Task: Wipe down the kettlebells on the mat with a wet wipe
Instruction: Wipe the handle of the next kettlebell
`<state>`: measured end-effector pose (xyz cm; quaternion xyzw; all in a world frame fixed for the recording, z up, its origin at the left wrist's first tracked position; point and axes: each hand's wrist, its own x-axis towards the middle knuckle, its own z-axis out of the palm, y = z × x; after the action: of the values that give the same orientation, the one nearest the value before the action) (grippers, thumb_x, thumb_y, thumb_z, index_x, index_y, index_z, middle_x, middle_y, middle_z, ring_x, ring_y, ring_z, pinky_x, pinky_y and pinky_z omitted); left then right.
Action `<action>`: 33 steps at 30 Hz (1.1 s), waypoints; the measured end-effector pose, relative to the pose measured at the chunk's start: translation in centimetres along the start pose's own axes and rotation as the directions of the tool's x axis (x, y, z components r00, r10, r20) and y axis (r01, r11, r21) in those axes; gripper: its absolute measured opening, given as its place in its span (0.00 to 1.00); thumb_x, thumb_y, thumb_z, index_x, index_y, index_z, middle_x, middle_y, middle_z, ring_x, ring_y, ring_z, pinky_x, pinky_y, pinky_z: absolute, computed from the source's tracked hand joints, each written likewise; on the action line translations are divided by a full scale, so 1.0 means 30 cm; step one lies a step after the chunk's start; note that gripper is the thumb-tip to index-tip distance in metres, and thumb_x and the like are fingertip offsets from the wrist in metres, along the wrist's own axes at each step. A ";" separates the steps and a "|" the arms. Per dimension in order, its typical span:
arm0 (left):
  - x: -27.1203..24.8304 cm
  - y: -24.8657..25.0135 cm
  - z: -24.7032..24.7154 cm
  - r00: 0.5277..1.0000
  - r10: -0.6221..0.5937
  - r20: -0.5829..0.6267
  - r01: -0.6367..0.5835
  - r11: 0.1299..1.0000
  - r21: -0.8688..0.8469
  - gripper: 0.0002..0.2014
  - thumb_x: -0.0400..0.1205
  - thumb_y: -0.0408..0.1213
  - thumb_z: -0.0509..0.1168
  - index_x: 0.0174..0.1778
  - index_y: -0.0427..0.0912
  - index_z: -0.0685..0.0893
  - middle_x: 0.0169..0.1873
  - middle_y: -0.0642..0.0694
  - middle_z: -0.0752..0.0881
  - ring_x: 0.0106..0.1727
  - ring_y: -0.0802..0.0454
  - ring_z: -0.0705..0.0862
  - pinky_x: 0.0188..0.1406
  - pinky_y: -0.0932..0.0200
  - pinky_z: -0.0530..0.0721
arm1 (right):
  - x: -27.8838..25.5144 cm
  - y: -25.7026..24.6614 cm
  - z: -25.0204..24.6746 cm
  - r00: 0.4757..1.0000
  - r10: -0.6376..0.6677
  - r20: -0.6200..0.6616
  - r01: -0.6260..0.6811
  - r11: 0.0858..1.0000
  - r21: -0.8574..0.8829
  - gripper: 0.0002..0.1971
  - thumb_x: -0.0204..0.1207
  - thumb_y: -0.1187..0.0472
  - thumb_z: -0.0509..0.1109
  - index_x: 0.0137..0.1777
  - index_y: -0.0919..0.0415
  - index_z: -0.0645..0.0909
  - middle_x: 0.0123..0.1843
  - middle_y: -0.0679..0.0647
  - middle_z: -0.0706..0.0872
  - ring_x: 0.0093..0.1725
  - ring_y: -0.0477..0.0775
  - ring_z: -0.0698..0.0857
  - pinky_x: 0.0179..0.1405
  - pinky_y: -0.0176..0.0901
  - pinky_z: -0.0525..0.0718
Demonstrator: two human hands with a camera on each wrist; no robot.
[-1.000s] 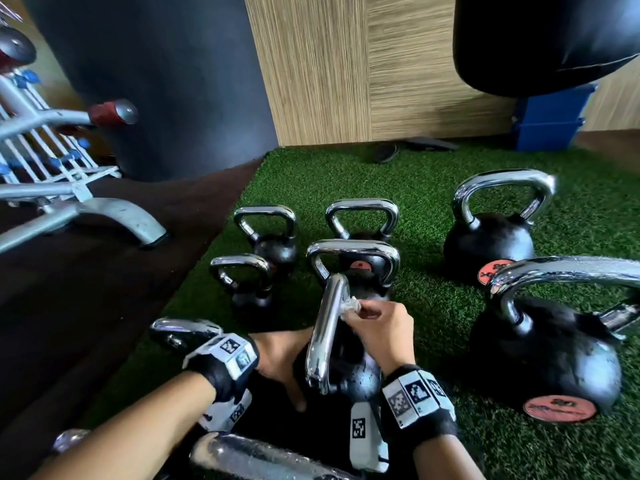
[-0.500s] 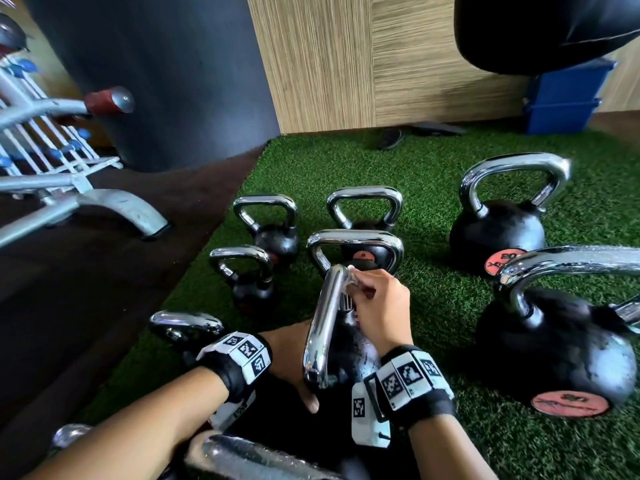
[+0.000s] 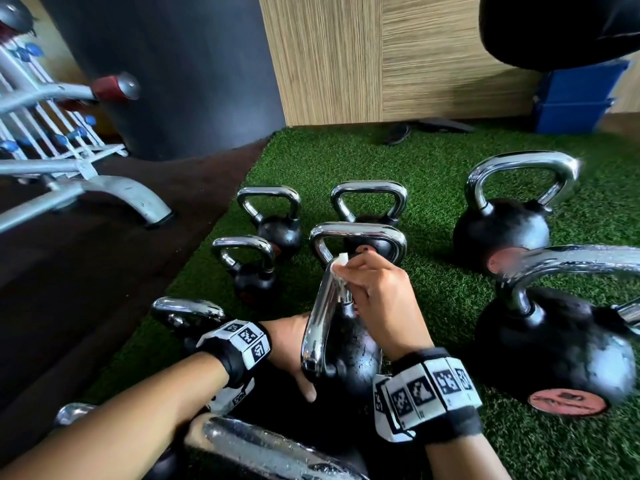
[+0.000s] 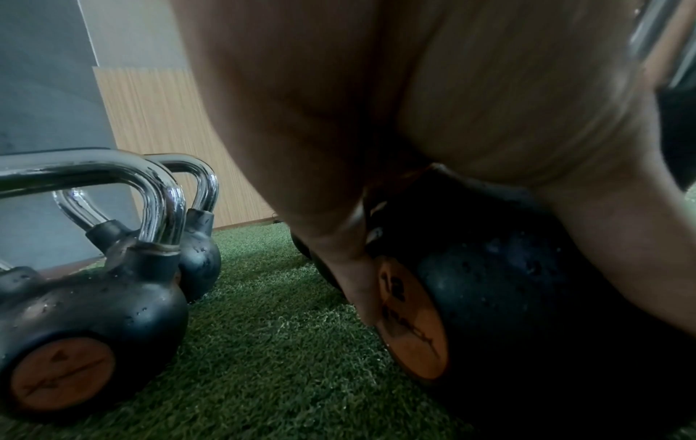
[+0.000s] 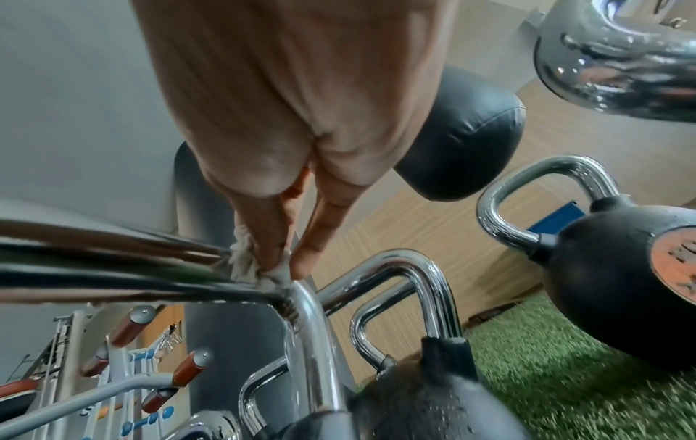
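Observation:
A black kettlebell [image 3: 349, 355] with a chrome handle [image 3: 320, 317] stands on the green turf mat [image 3: 446, 306] just in front of me. My right hand [image 3: 356, 271] pinches a bunched white wet wipe [image 3: 341, 260] against the far top corner of that handle. In the right wrist view, thumb and fingers [image 5: 271, 247] squeeze the wipe [image 5: 244, 265] onto the handle's bend [image 5: 309, 312]. My left hand [image 3: 291, 344] cups the ball from the left. The left wrist view shows it wrapped over the wet black body [image 4: 508, 282] beside an orange label [image 4: 414, 330].
Several more chrome-handled kettlebells crowd the mat: small ones [image 3: 273, 226] ahead left, one [image 3: 360, 237] right behind, two large ones [image 3: 502, 226] [image 3: 554, 344] to the right, handles [image 3: 263, 448] near my arms. A dumbbell rack [image 3: 79, 168] and a punching bag [image 3: 166, 71] stand left.
My right hand has slid the wipe along the handle, away from me to its far top corner. The left hand has stayed on the ball.

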<state>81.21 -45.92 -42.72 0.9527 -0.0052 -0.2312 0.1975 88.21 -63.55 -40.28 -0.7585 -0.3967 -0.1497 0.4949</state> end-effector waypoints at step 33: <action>0.004 -0.016 0.016 0.989 0.148 -0.027 -0.150 0.986 -0.072 0.42 0.61 0.42 0.89 0.72 0.42 0.81 0.60 0.60 0.75 0.69 0.53 0.75 0.54 0.93 0.61 | -0.198 -0.032 -0.009 0.892 0.015 0.451 -0.058 0.995 0.083 0.13 0.67 0.74 0.78 0.41 0.54 0.93 0.44 0.48 0.89 0.44 0.45 0.87 0.46 0.35 0.84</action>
<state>81.07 -45.67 -43.35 0.9441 -0.0657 -0.2055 0.2494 83.73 -66.30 -43.23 -0.7556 -0.4927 0.0580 0.4278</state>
